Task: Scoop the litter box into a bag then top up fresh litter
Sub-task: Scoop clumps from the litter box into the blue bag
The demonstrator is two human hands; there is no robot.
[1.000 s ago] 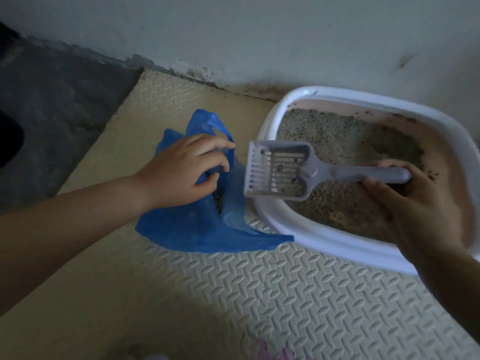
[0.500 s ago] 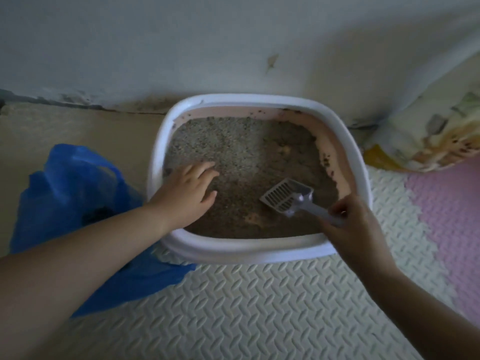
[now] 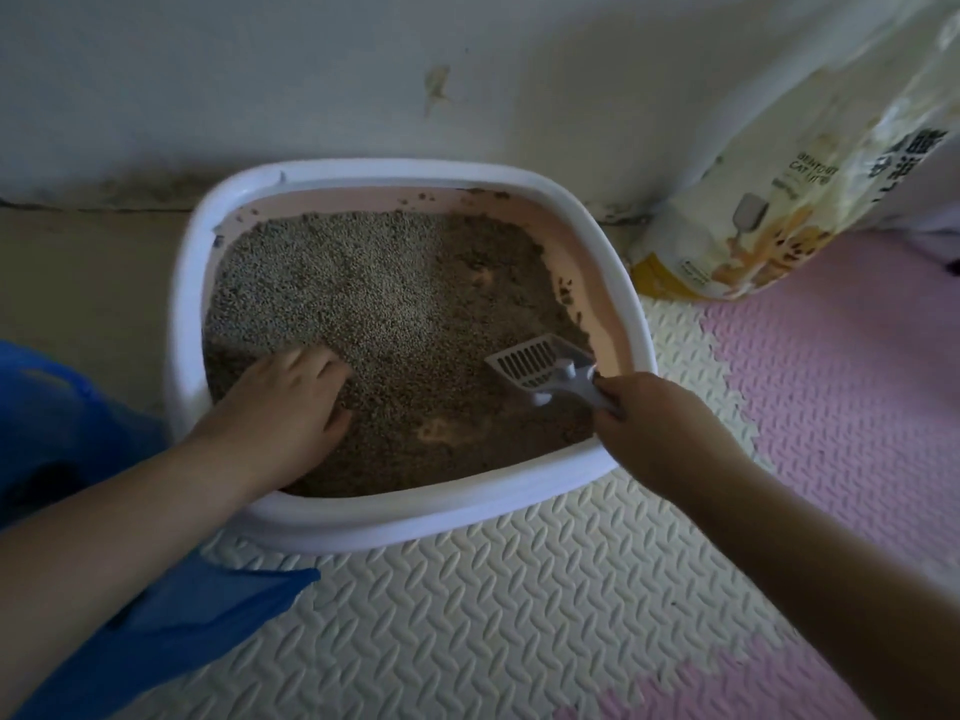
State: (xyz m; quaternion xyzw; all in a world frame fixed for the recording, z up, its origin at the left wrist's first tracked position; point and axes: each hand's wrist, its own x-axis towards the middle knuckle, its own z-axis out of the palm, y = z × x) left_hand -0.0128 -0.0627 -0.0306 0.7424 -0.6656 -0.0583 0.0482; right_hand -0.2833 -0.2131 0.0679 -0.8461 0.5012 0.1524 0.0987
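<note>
Cream foam floor mat [image 3: 519,626] fills the bottom of the frame, with a pink mat tile [image 3: 831,387] at right. A blue plastic bag [image 3: 67,407] lies crumpled at lower left, touching the white-rimmed litter box [image 3: 415,522] at centre. The person's left hand [image 3: 280,407] rests inside the box on the grey litter [image 3: 374,293], fingers loosely spread, holding nothing. The right hand [image 3: 654,423] curls around the handle of a slotted grey scoop [image 3: 535,363], whose head tilts into the litter near the box's right wall. A printed cat litter sack [image 3: 769,210] leans at upper right against the pale wall [image 3: 311,70].
</note>
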